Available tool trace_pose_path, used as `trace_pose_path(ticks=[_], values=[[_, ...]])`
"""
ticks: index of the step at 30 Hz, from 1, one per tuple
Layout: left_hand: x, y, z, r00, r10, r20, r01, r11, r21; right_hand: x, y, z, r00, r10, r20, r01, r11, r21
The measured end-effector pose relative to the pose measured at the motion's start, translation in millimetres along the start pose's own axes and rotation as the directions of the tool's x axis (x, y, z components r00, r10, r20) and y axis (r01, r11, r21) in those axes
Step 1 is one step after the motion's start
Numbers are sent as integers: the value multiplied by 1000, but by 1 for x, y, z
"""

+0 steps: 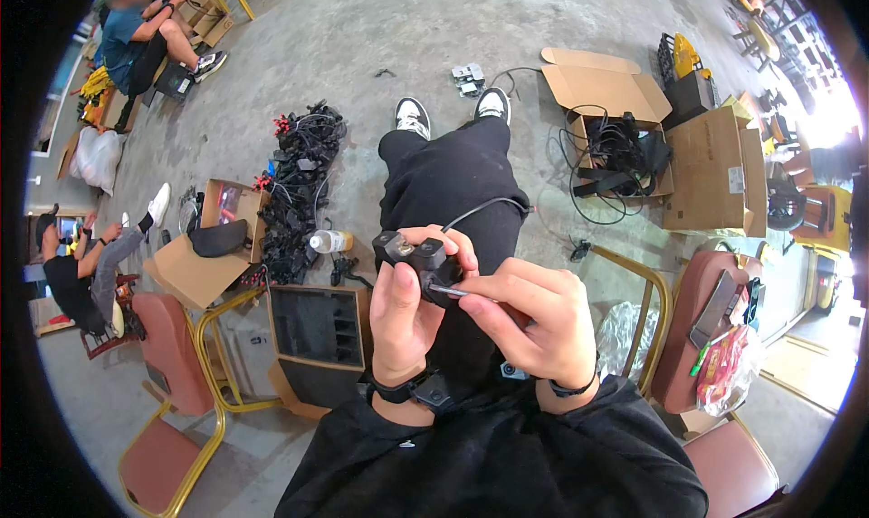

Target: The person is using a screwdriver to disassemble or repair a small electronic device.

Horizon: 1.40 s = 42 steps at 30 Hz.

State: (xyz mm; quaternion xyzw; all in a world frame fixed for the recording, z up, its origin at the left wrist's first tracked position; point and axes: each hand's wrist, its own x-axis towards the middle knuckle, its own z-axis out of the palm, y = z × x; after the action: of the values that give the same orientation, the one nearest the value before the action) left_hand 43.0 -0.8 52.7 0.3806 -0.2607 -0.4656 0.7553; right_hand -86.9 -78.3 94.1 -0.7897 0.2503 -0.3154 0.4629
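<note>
Over my lap, my left hand (403,314) is closed around a small black device (425,257) with blocky, rounded parts. A dark cable (480,208) runs from near the device across my thighs. My right hand (541,317) pinches a thin, silvery metal rod-like tool (447,290) between thumb and fingers. Its tip points left and meets the lower side of the device; whether it sits in a hole cannot be made out. The exact kind of device and tool does not show.
Tangled black gear with cables (303,187) lies on the floor at left, beside a bottle (330,241). An open carton (602,65) with black cables stands at right. Chairs (172,350) flank me, one holding plastic bags (729,369). Two other people sit at far left.
</note>
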Motion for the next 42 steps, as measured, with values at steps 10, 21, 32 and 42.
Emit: trace_pose_path(ticks=[10,21,32,42], values=[[0,1,-1,999,-34,-1,34,999,26,-1,-4,1,999,35,-9,-35,999,-9],[2,-2,-10,997,-56,55,67,974,-215,3,-1,4,998,-23,-66,24,1000,7],[1,0,-4,997,-74,9,74,997,-38,0,-4,8,994,101,-41,-97,991,94],[1,-1,-3,996,-81,-26,80,995,-59,2,-2,3,999,-29,-20,28,998,-60]])
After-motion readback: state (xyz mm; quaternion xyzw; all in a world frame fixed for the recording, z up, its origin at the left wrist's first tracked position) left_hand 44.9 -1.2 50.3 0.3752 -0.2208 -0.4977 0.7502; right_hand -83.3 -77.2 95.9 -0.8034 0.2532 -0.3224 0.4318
